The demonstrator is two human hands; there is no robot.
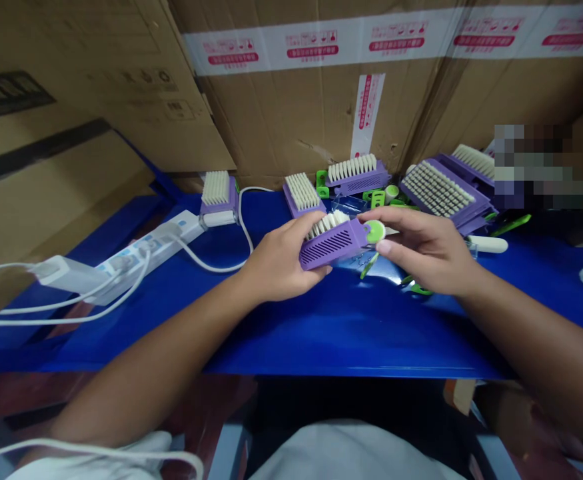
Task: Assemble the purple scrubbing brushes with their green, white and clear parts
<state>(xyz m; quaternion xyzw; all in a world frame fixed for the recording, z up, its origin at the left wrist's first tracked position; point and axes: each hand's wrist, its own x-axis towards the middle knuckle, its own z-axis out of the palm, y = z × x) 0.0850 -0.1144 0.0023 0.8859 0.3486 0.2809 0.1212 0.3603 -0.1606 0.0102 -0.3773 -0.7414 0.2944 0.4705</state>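
My left hand (286, 260) is closed around a purple brush head (332, 248) with white bristles facing up and away. It is held above the blue table, tilted up to the right. At its right end sits a round green and white part (375, 232). My right hand (428, 250) pinches that round part between thumb and fingers, against the brush head. Whether the part is fixed to the brush head, I cannot tell. Behind my hands lie another purple brush head (302, 193) and one more (356, 175) beside a green clip (322, 185).
A white power strip (141, 252) with plugs and cables lies at the left, near a brush head (218, 192). Several brush heads (444, 190) are piled at the right, by loose green parts (378, 198). Cardboard boxes (291, 100) wall the back. A blurred patch covers the far right.
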